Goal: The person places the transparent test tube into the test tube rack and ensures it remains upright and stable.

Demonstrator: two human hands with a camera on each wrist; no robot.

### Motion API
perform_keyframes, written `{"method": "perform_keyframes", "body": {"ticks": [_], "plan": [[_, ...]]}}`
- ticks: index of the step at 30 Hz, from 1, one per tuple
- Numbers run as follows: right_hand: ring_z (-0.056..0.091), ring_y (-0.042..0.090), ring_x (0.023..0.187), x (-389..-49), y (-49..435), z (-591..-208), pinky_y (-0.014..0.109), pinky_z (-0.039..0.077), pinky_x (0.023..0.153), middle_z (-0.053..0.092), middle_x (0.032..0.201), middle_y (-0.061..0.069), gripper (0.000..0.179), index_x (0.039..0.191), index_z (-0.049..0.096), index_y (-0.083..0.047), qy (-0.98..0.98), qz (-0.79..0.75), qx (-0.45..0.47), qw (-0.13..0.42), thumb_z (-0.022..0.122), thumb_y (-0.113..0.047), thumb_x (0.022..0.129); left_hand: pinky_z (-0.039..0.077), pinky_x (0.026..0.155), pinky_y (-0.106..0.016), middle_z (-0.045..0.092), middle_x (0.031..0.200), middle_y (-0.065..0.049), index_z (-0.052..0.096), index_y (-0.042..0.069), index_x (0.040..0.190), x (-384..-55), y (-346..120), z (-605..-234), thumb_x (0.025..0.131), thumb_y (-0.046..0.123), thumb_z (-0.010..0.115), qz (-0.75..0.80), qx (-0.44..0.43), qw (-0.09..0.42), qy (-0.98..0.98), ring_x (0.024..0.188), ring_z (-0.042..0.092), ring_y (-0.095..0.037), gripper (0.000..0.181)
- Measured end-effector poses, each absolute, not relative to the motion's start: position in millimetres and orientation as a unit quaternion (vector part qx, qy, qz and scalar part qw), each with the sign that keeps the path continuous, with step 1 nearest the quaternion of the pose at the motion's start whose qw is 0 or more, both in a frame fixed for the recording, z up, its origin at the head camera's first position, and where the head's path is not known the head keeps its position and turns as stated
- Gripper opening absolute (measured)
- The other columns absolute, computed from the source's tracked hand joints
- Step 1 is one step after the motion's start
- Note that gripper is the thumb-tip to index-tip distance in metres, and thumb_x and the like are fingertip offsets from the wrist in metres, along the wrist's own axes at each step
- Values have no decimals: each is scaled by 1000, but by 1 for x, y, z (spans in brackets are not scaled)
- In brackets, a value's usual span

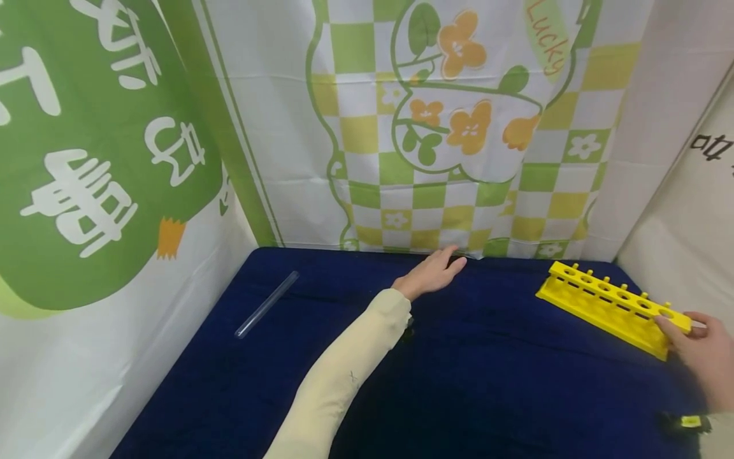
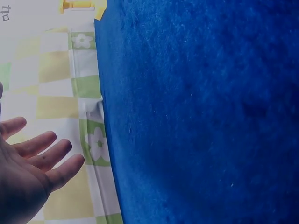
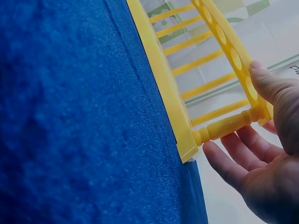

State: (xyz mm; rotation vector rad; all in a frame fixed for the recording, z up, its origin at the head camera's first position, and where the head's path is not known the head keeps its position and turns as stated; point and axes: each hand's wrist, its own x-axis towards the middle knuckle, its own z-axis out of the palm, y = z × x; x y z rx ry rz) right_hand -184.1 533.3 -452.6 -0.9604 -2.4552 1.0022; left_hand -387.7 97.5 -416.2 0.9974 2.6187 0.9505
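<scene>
The right hand [image 1: 702, 350] grips the yellow rack [image 1: 613, 315] by its near right end. In the right wrist view, the thumb presses on the top strip by the last hole, and the fingers are by the end post, on the other side from the thumb. So the rack starts at this hand and goes off ahead of it and to the left — the hand has just the tip of a long thing.

The rack is on the right side of the blue surface [image 1: 487, 382], near the far right corner. Its long side runs on a slant, from far left to near right. It is upright, with its row of holes facing up and little pegs poking up along the far side. Whether its whole bottom touches the cloth is hard to tell.

The left hand [image 1: 432, 273] holds nothing. Its fingers are loose and spread, close to the wall cloth [image 1: 373, 134] at the far edge. The rack is well off to its right, so the right hand is the nearer one.

A clear tube [image 1: 267, 305] lies flat on the left side — nearer to the left hand, with no hand on it. It slants from far right to near left.
</scene>
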Motion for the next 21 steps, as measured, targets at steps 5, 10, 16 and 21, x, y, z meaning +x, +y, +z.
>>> {"method": "perform_keyframes", "body": {"ticks": [5, 10, 16, 21], "plan": [[55, 27, 68, -185, 534, -452, 22, 42, 43, 42, 111, 37, 81, 147, 19, 10, -860, 348, -336, 164, 49, -46, 98, 31, 117, -47, 24, 163, -3, 17, 22, 158, -386, 99, -420, 100, 65, 24, 340, 334, 99, 873, 149, 27, -24, 72], [50, 47, 93, -186, 540, -460, 23, 39, 43, 37, 121, 40, 81, 151, 13, 8, -850, 362, -342, 172, 47, -45, 99, 35, 115, -44, 27, 162, -3, 17, 24, 158, -384, 109, -421, 100, 64, 24, 341, 340, 100, 871, 147, 32, -22, 70], [48, 50, 99, -185, 541, -462, 19, 39, 43, 35, 129, 42, 78, 151, 12, 7, -847, 374, -334, 173, 48, -40, 100, 38, 114, -42, 31, 160, -4, 18, 25, 158, -384, 118, -423, 100, 65, 23, 342, 343, 100, 869, 144, 37, -21, 70], [50, 48, 93, -187, 541, -465, 17, 41, 41, 37, 124, 43, 76, 149, 13, 10, -859, 370, -307, 173, 49, -35, 100, 39, 112, -42, 34, 158, -7, 19, 26, 157, -383, 122, -428, 100, 65, 23, 355, 339, 106, 865, 143, 39, -21, 69]]}}
